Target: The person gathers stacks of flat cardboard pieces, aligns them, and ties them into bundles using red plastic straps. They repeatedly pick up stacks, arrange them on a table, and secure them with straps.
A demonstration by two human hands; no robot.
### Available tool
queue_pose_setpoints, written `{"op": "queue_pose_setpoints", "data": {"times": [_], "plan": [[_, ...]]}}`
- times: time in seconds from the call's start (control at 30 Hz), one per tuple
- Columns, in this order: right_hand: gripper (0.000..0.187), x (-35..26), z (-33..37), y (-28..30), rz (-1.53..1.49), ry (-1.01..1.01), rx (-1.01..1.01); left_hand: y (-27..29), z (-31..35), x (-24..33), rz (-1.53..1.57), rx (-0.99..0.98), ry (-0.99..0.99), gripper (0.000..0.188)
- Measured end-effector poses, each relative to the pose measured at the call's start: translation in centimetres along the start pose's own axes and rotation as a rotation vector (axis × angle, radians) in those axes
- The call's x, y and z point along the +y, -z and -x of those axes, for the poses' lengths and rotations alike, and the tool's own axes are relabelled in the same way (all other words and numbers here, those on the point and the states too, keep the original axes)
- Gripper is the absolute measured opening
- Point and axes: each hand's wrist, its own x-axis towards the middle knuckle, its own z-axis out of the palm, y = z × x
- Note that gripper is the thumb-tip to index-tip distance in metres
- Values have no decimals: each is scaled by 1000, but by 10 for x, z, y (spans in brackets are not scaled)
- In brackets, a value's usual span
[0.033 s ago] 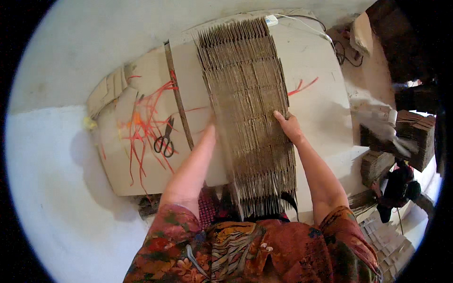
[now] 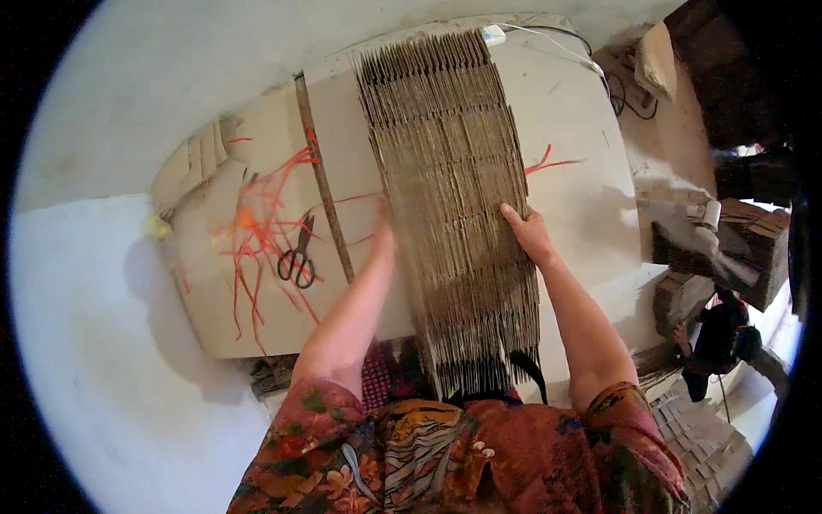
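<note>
A long stack of brown cardboard pieces point(image 2: 449, 188), packed on edge, lies across the table in front of me. My right hand point(image 2: 531, 236) grips its right side, the thumb on top and the fingers hidden along the edge. Against the left side rests my left hand point(image 2: 385, 224), its fingers blurred and hidden by the stack. A red strap end point(image 2: 550, 163) sticks out beyond the right side, and another red strand point(image 2: 347, 200) runs out near my left hand. From the stack's near end a black strip point(image 2: 528, 370) curls out.
Black scissors point(image 2: 297, 261) lie among tangled red straps point(image 2: 257, 231) on the pale table point(image 2: 591, 223). A dark slot point(image 2: 321, 176) crosses the table on the left. A white plug block point(image 2: 493, 35) with cables sits at the far edge. Cardboard stacks point(image 2: 753, 248) and a person point(image 2: 723, 338) are at right.
The red strap end on the right has swung to lie flatter. The view has shifted slightly. Both hands remain at the sides of the stack.
</note>
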Motion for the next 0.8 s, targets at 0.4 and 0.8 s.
{"op": "queue_pose_setpoints", "data": {"times": [0.4, 0.8], "plan": [[47, -37, 12, -5, -196, -62, -38, -10, 9, 16, 25, -114, -159, 55], [52, -18, 22, -48, -202, 8, 17, 26, 25, 33, -747, 237, -531, 50]]}}
